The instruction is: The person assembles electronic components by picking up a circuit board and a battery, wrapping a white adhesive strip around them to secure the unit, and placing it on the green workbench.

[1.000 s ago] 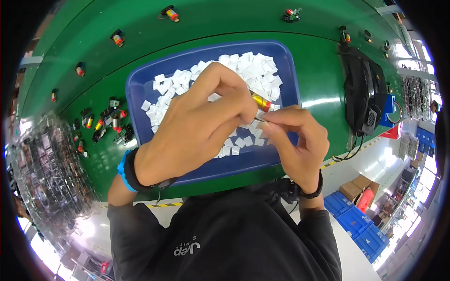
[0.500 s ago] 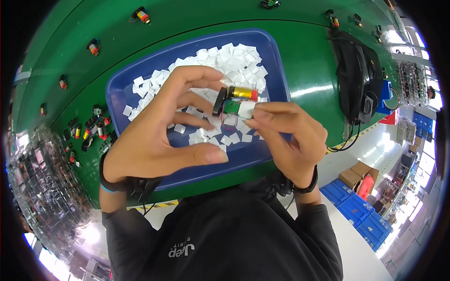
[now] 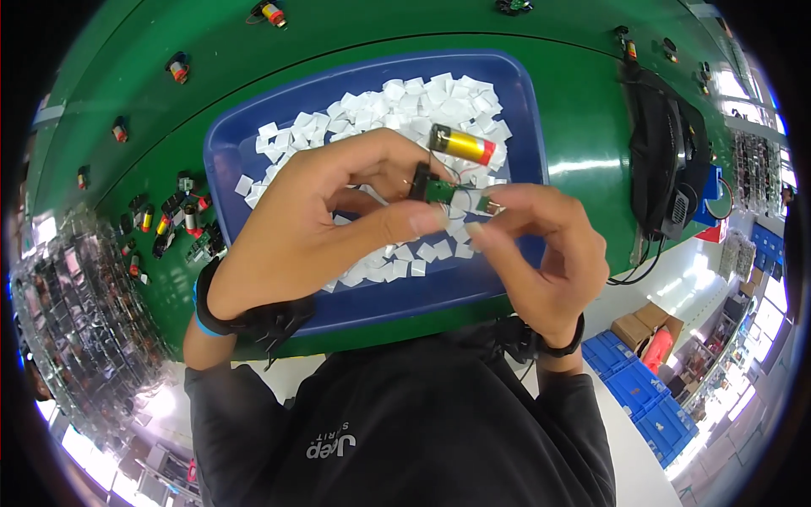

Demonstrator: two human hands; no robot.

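Your left hand (image 3: 312, 228) and your right hand (image 3: 541, 253) meet above the blue tray (image 3: 228, 152), and between them they hold a small green circuit board (image 3: 439, 191). Your left thumb and forefinger pinch the board's left end, where a small black part sits; your right thumb and forefinger pinch its right end. Both hands are closed on the board, not loose.

A yellow cylindrical battery (image 3: 461, 144) with a red end hangs just above the board, joined to it by thin wires. It lies tilted, red end toward the right, and no finger closes around it, though it sits right at your left fingertips.

Under your hands the tray is filled with small white square pads (image 3: 405, 101), heaped loosely across its floor. The tray rests on the green worktop (image 3: 574, 110).

To your left on the worktop lies a cluster of similar battery-and-board assemblies (image 3: 173, 221), black with yellow and red bits. A few single ones lie farther out, one near the upper left (image 3: 176, 68) and one at the top edge (image 3: 270, 12). To your right a black pouch-like object with cables (image 3: 663, 152) sits well apart from the tray.

You wear a blue band and a black strap on your left wrist (image 3: 245, 317), and a black band on your right wrist (image 3: 562, 346).
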